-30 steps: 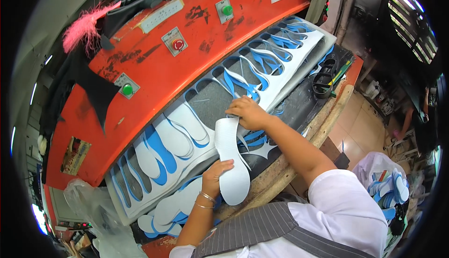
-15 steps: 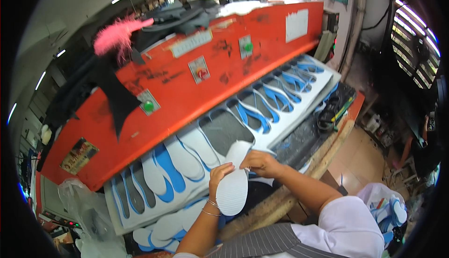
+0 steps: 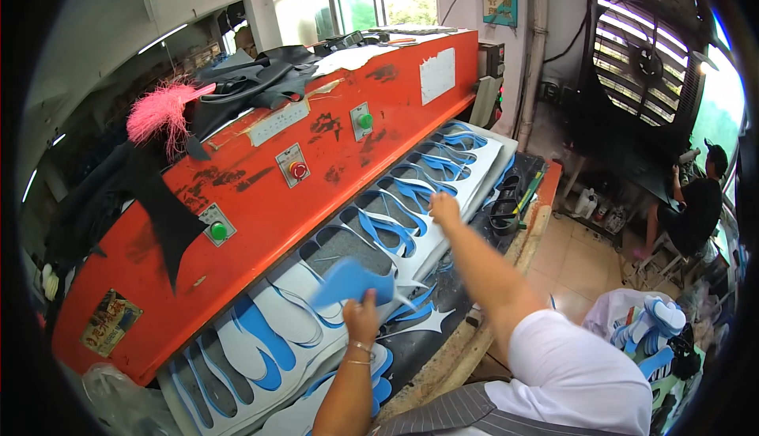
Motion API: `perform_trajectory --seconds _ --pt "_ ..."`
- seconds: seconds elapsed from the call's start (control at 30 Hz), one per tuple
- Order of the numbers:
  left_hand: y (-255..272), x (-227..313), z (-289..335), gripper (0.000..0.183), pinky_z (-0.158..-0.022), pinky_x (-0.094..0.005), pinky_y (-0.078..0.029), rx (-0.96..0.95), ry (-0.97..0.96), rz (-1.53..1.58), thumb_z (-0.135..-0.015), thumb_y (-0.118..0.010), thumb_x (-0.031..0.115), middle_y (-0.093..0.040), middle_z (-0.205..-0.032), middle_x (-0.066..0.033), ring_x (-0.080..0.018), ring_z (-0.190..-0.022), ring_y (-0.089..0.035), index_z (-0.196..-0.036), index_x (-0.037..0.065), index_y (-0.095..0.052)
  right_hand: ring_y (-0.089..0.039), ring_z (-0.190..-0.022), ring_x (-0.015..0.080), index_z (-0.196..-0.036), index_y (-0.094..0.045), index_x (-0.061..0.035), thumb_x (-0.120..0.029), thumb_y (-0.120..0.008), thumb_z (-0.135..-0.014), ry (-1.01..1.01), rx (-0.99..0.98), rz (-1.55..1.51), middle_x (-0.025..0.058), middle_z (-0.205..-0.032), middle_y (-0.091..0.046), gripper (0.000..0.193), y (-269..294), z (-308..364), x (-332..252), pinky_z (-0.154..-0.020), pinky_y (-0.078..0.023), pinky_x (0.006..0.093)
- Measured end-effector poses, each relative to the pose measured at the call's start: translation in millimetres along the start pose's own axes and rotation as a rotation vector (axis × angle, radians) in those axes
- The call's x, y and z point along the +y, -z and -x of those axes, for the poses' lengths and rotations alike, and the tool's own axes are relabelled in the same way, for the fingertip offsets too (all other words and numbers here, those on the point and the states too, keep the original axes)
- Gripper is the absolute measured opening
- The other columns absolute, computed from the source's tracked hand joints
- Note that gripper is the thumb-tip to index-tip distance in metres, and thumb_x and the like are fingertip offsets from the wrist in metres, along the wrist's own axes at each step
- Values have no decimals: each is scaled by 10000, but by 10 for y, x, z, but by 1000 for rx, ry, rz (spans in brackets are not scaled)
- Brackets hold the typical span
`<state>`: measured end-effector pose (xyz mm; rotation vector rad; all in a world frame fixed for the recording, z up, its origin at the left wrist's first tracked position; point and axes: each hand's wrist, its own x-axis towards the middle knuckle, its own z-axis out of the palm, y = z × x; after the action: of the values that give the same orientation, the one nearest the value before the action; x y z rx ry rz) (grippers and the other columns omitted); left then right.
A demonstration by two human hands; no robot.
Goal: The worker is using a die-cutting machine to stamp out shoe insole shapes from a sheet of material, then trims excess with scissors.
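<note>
Room: a workshop with bright windows behind and a big slatted fan [image 3: 644,56] on the right wall; another person [image 3: 700,199] sat well apart near it.
Surface: the sloping bed [image 3: 482,159] of an orange press [image 3: 261,175] carried a white and blue foam sheet, cut through with rows of sole shapes.
Left hand: the left hand [image 3: 361,317] was closed, pinching a cut-out sole [image 3: 352,279], blue face up, lifted clear of the sheet, its long axis running left to right.
Right hand: the right hand [image 3: 444,208] reached further up the bed, arm stretched, fingers resting on the sheet; whether it gripped anything could not be told.
Relation: the uncut-looking soles [image 3: 443,163] lay up and to the right of the right hand, long axes across the bed; that hand was much the nearer.
Materials: the foam looked soft, thin and bendy; the press was scuffed painted metal with round green and red buttons [image 3: 297,169].
Beyond: black offcuts [image 3: 158,199] and a pink feathery tuft [image 3: 158,112] lay on top of the press.
</note>
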<state>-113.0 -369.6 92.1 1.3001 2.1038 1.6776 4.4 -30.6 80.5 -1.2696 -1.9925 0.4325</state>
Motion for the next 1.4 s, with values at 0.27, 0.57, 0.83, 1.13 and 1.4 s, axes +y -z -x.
perform_trajectory --seconds 0.27,0.57,0.83,1.13,1.4 --pt "-80 -90 -460 277 -846 -370 -485 237 532 895 -963 -528 240 -603 -1080 -80 -197 -938 -601 -1156 42 -511 -625 -847 335 -942 -631 -54 -442 -525 -914 603 207 -350 180 -898 -653 403 1549 -2610 -994 -755 -484 414" --pt "-913 116 -476 269 -798 -267 -459 441 545 375 -876 -647 169 -651 -980 -51 -119 -887 -587 -1075 -8 -609 -472 -1241 301 -1287 -511 -14 -509 -379 -947 762 83 -139 190 -1293 -541 615 1644 -4815 -1033 -1036 -331 351" --pt "-1167 834 -192 307 -885 -324 -441 900 477 798 -876 -596 74 -607 -1088 -84 -179 -990 -572 -1158 -33 -532 -580 -850 237 -946 -636 19 -363 -534 -901 1055 -340 241 169 -929 -641 397 1645 -5498 -1287 -795 -436 356" --pt "-1286 1151 -108 269 -891 -304 -430 859 434 740 -881 -615 82 -620 -1066 -68 -159 -976 -575 -1122 -24 -562 -463 -482 205 -596 -530 72 -53 -593 -657 888 -216 354 100 -492 -476 153 2142 -5060 -1541 -467 -365 401" --pt "-1122 1061 -183 209 -789 -260 -451 790 376 256 -885 -646 160 -633 -960 -48 -101 -861 -553 -988 -19 -609 -462 -640 46 -947 -575 -48 -56 -532 -758 650 -458 -410 -28 -712 -485 193 2688 -3500 -268 -548 -367 210"
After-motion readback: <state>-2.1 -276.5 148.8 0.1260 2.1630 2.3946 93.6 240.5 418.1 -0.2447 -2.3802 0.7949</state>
